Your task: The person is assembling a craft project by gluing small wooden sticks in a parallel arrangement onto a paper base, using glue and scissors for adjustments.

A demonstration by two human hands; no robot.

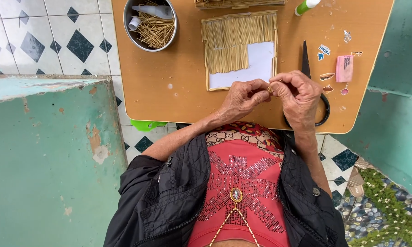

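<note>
**Both hands pinching small sticks at the near table edge**

While only the head view is available, all entries come from it, looking straight down.

Head view: left hand [242, 98] and right hand [299, 96] meet over the near part of the wooden table [169, 96]. Fingers of both are curled nearly closed, tips brought together. Between the two sets of fingertips sits a small bundle of thin sticks [271, 88], pinched from both sides; it lies at 3 o'clock from the left hand and 9 o'clock from the right hand, touching both. How many sticks are in the bundle cannot be told.

At 12 o'clock from the hands, just beside them, lies a white card [261, 61] partly covered with rows of sticks laid side by side, framed by sticks along its edges. Black scissors [305, 59] lie partly under the right hand, blade pointing to 12 o'clock, one handle loop showing at 5 o'clock of that hand. A pink eraser-like block [344, 68] sits at 2 o'clock, apart. A metal bowl [129, 27] holding loose sticks stands at 10 o'clock, well apart. A green-and-white tube [305, 6] lies at the far edge.
</note>
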